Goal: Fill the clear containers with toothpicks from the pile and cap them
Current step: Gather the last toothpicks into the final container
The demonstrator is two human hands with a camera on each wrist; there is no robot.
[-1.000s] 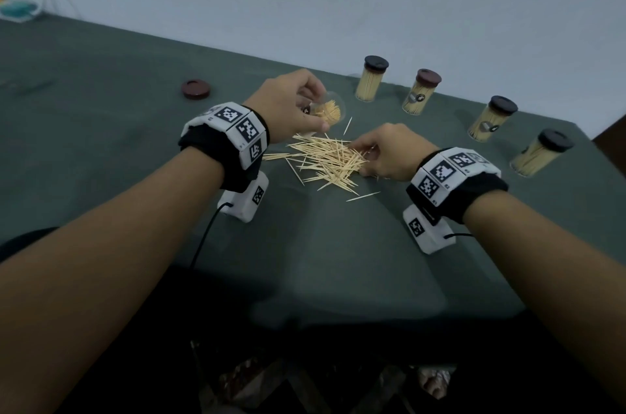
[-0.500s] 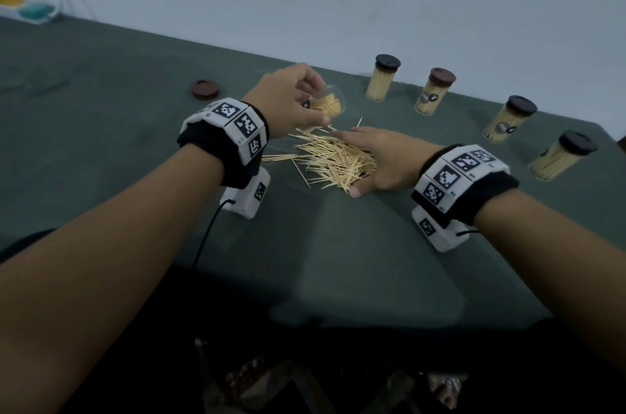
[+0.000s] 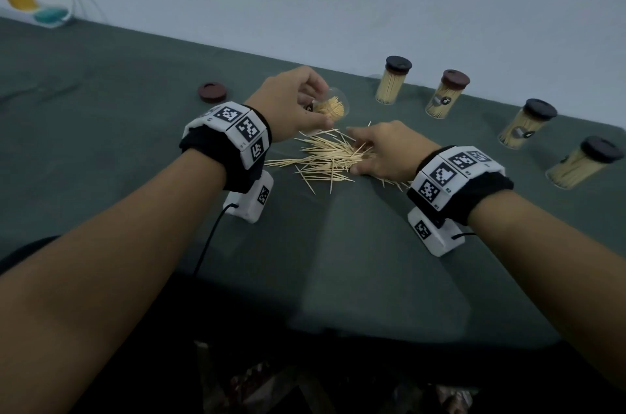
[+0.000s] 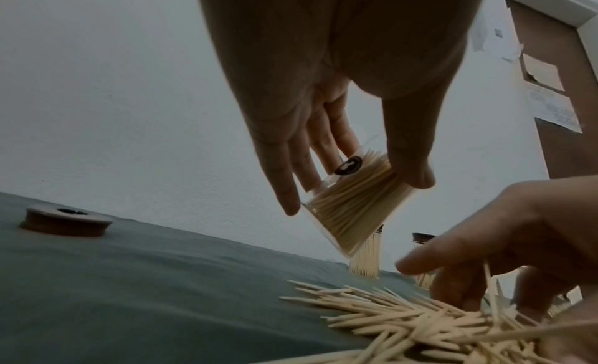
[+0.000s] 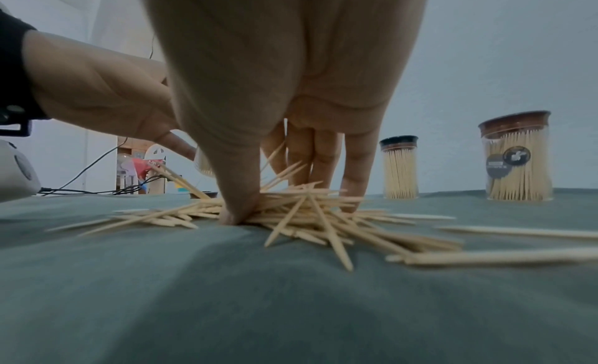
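1. Holding the open container (image 3: 328, 107) tilted in my left hand (image 3: 288, 102), thumb on one side and fingers on the other, I keep it just above the pile (image 3: 330, 156); it looks nearly full.
2. My right hand (image 3: 386, 151) presses thumb and fingers down into the pile on the surface (image 3: 338, 261), closing around a bunch (nothing lifted yet).
3. Four capped containers (image 3: 443, 95) stand filled along the far edge, so those seem done.
4. Left, I judge: a few more pinches, then the loose cap (image 3: 212, 92) lying well off to the left.
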